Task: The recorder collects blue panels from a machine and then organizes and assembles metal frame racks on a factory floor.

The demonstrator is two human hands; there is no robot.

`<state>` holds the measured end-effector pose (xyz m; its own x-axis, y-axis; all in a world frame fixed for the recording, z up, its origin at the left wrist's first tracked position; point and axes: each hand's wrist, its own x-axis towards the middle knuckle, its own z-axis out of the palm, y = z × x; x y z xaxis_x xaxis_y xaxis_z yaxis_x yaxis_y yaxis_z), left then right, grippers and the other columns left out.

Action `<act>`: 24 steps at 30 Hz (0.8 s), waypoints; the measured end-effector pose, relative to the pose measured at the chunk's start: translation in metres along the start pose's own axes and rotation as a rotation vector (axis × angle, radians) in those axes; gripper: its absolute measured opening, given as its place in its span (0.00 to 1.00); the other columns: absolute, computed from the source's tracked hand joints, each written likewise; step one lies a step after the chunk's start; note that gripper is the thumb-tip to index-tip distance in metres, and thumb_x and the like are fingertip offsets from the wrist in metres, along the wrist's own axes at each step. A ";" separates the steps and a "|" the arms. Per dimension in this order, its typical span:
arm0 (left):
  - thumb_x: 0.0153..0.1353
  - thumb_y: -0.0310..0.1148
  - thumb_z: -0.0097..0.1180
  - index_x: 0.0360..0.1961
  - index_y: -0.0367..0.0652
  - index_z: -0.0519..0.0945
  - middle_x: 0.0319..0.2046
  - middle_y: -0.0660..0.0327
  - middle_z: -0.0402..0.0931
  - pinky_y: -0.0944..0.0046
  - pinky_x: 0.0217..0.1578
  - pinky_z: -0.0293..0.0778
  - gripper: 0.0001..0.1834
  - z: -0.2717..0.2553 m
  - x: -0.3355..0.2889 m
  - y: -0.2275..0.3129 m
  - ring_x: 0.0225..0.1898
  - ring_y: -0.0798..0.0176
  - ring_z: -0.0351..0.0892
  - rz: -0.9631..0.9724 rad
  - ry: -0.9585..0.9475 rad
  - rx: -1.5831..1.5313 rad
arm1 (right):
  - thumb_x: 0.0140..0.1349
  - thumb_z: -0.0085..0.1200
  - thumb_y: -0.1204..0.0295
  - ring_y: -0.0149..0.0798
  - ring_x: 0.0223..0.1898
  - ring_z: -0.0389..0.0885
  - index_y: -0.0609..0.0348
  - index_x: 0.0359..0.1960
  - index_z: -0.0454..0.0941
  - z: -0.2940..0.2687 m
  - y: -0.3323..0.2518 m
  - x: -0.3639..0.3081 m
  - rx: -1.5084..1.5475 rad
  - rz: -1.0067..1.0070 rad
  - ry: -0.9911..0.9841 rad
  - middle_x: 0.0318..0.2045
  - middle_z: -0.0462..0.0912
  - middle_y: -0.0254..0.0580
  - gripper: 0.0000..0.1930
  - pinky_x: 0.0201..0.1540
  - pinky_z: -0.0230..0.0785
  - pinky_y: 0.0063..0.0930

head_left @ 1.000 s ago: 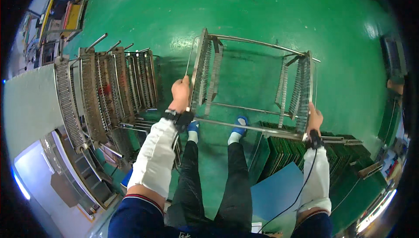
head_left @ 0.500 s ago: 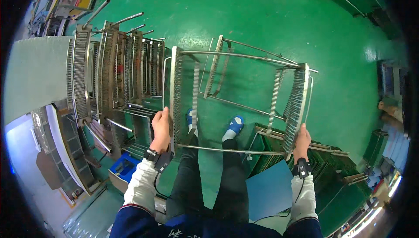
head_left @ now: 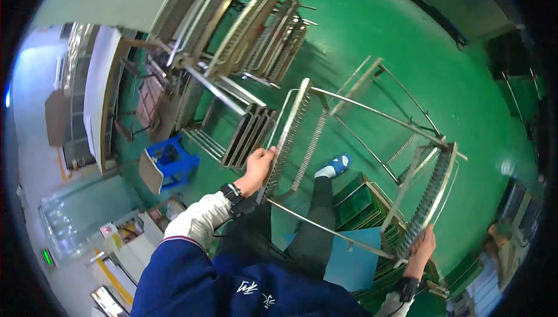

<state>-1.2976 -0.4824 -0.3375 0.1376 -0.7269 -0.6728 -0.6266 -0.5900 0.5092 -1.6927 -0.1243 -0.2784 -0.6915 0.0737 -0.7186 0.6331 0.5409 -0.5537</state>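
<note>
I carry an empty metal slotted rack (head_left: 372, 116) above the green floor, tilted in front of me. My left hand (head_left: 257, 168) grips the near edge of its left comb-like side panel. My right hand (head_left: 421, 250) grips the near lower corner of its right side panel. Thin steel rods join the two panels, and nothing sits in the slots. My leg and one blue shoe (head_left: 337, 164) show through the frame.
A row of similar metal racks (head_left: 244, 32) stands at upper left, with flat panels (head_left: 250, 139) leaning near my left hand. A blue stool (head_left: 168, 163) sits at left. Green boards in a rack (head_left: 363, 200) and a blue sheet (head_left: 349, 259) lie below. Another person (head_left: 500, 241) is at lower right.
I have turned to the left with the rack: the row of racks swung to the top, and the carried rack now tilts diagonally. Both hands keep their grips.
</note>
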 end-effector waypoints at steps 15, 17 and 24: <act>0.61 0.46 0.60 0.28 0.36 0.80 0.21 0.61 0.76 0.61 0.23 0.67 0.20 -0.281 0.073 -0.106 0.22 0.68 0.71 0.010 0.068 -0.052 | 0.68 0.50 0.54 0.22 0.12 0.54 0.46 0.22 0.64 0.141 0.061 -0.242 -0.040 0.151 -0.121 0.14 0.58 0.23 0.19 0.13 0.43 0.20; 0.60 0.46 0.61 0.25 0.37 0.79 0.20 0.62 0.75 0.62 0.24 0.66 0.20 -0.330 0.079 -0.099 0.22 0.68 0.70 -0.028 0.156 -0.025 | 0.68 0.51 0.54 0.21 0.13 0.56 0.47 0.25 0.68 0.179 0.074 -0.261 -0.032 0.172 -0.217 0.16 0.61 0.23 0.17 0.14 0.45 0.20; 0.61 0.45 0.61 0.21 0.36 0.77 0.17 0.64 0.70 0.63 0.24 0.63 0.22 -0.495 0.112 -0.100 0.21 0.70 0.64 0.294 0.506 0.162 | 0.72 0.46 0.63 0.23 0.20 0.65 0.56 0.33 0.74 0.322 0.160 -0.294 -0.036 0.142 -0.634 0.20 0.68 0.26 0.12 0.21 0.58 0.21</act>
<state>-0.8399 -0.6788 -0.1977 0.2639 -0.9516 -0.1578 -0.7972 -0.3072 0.5197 -1.2758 -0.3290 -0.2909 -0.2558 -0.3563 -0.8987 0.6837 0.5905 -0.4288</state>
